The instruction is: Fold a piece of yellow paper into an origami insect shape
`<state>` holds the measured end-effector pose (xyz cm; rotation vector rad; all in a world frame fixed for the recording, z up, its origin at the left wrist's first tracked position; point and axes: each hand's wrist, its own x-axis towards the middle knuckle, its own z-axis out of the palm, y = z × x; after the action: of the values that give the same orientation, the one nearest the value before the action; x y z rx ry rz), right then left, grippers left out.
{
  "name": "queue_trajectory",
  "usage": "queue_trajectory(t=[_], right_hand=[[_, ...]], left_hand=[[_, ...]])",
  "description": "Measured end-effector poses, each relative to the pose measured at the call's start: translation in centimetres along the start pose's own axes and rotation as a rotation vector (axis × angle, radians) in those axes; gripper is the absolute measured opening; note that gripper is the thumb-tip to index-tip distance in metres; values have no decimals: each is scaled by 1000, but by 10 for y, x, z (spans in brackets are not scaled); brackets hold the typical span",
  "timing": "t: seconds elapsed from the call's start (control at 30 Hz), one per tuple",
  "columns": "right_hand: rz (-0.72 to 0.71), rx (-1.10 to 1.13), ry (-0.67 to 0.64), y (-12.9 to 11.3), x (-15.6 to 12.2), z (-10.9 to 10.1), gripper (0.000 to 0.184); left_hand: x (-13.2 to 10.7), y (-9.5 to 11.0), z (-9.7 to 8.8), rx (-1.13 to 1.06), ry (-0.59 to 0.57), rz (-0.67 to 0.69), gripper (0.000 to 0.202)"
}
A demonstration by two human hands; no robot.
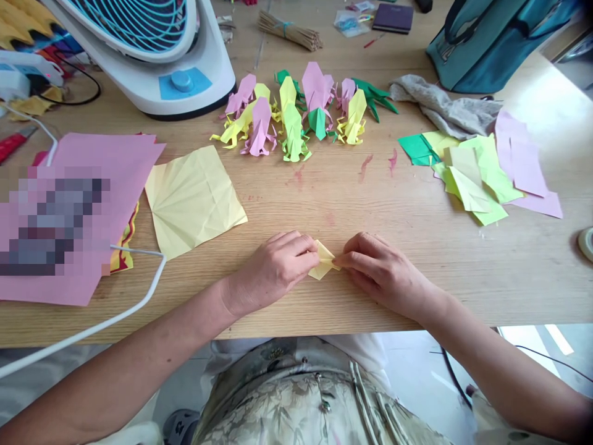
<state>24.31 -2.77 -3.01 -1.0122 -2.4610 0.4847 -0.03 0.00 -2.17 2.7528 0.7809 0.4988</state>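
Observation:
A small piece of folded pale yellow paper lies close above the table near its front edge, between my two hands. My left hand pinches its left side, with the fingers closed. On the right, the fingertips of my right hand press together on the paper's right corner. The paper's lower point shows between the hands, while its sides are partly covered by my fingers. Left of my hands a larger creased pale yellow sheet lies flat on the wooden table.
Several folded paper figures stand at the back middle. Paper scraps and a grey cloth lie to the right, near a teal bag. A fan stands back left. Pink sheets and a white cable lie left.

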Motion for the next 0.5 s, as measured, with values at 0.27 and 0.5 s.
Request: queue_trajectory(t=[0.27, 0.5], right_hand=[[-138, -176, -107, -2, -8, -7, 33], [-148, -156, -125, 0, -14, -9, 40]], left_hand=[[-10, 7, -2, 263, -2, 112, 22], [-9, 12, 0, 284, 24, 110, 26]])
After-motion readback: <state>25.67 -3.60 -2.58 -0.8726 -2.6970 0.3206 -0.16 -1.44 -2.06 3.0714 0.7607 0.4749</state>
